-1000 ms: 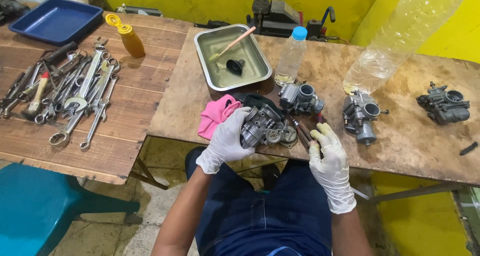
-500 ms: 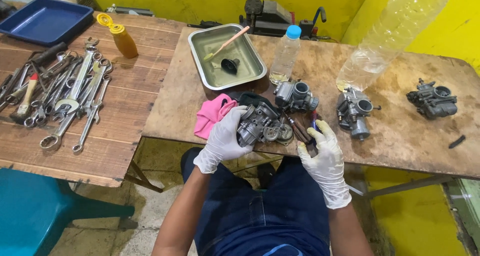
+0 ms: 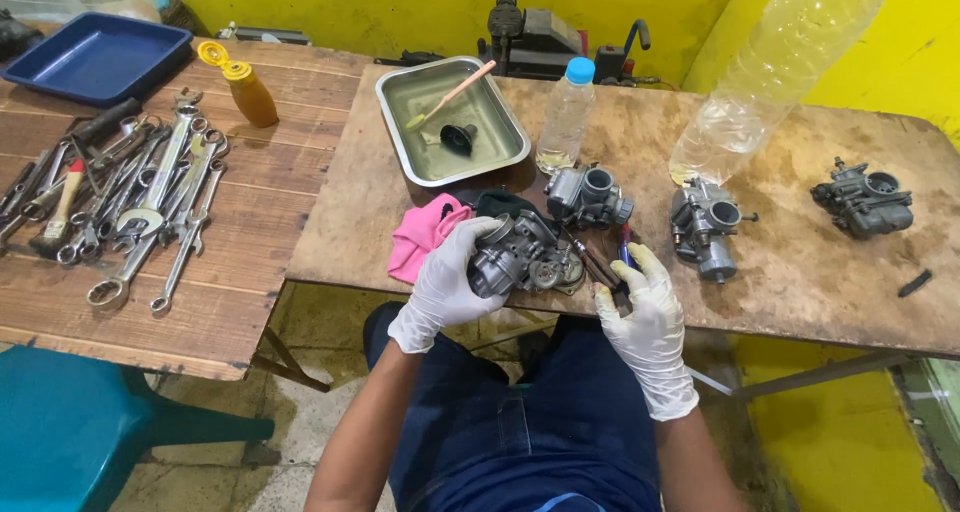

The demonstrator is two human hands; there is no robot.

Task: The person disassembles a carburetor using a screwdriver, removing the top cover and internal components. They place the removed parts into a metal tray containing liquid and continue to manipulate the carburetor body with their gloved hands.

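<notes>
My left hand, in a white glove, grips a grey metal carburetor at the near edge of the worn wooden table. My right hand, also gloved, lies on the table edge just right of it, fingertips on dark thin tools with a blue-tipped one beside them. Whether it grips one I cannot tell. A pink cloth lies under and left of the held carburetor.
Three more carburetors sit on the table. A steel tray holds a brush and a black part. A small bottle, a large tilted bottle, several wrenches, a blue tray and a teal stool are around.
My right hand has moved up from my lap side onto the table edge at the thin tools. The left hand keeps holding the carburetor.
</notes>
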